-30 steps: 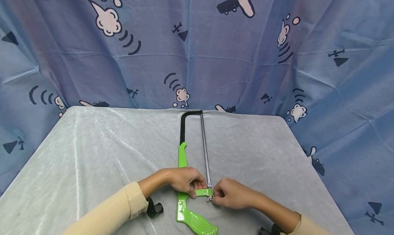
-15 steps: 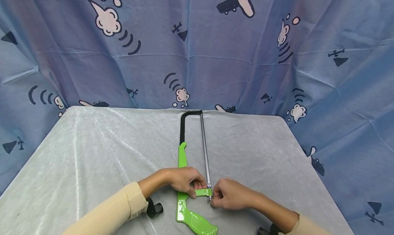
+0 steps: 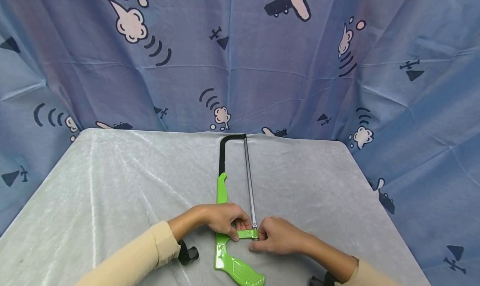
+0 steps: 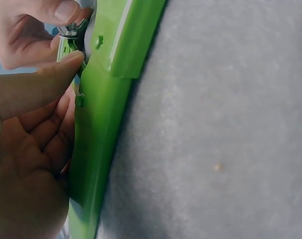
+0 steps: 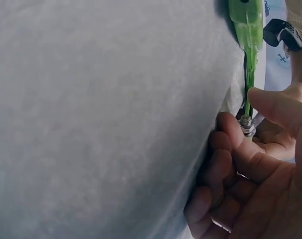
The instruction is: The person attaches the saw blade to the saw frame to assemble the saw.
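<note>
A hacksaw lies with its green handle toward me, its black bow and silver blade pointing away. My left hand pinches the short green arm at the near end of the blade, thumb on the near side and fingers beyond it. At the end of that arm, my right hand has thumb and curled forefinger around a small metal wing nut. From the right wrist, the nut's threaded end shows between thumb and forefinger. In the head view those fingers mostly hide it.
Pale grey cloth covers the table, with a few creases on the left. Behind and to the sides hangs a blue curtain printed with planes and clouds. A black wrist device sits below the left sleeve.
The right hand has shifted slightly left and its thumb has slid across the wing nut, covering more of it. The left hand and hacksaw have stayed in place.
</note>
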The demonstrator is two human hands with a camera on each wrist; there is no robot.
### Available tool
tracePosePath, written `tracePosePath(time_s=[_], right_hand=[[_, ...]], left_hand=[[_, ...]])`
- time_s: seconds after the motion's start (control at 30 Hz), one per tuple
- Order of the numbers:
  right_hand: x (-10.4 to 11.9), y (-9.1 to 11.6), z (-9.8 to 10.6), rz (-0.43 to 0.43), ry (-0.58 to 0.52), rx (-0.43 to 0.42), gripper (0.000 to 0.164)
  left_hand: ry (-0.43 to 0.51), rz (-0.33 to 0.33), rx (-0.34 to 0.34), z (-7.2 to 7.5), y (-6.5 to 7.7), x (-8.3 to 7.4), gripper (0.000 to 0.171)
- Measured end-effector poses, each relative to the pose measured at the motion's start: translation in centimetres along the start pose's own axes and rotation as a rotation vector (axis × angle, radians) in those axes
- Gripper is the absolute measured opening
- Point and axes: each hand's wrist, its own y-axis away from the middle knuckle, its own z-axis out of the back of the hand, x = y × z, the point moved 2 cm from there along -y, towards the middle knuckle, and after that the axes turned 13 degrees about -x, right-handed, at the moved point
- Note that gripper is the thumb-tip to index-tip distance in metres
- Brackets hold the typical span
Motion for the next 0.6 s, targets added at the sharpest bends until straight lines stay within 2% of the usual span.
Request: tracePosePath(time_s=[0.4,0.6], right_hand=[[-0.05,0.02,0.12,-0.007,-0.034,0.021,0.039],[-0.05,0.12,0.45,0.022,-0.079,0.034,0.039]], left_hand=[[0.004,-0.003,0.002,0.06,0.03,-0.15,0.027],[0.006,-0.003,0.002,-0.02,0.01,-0.11,0.027]])
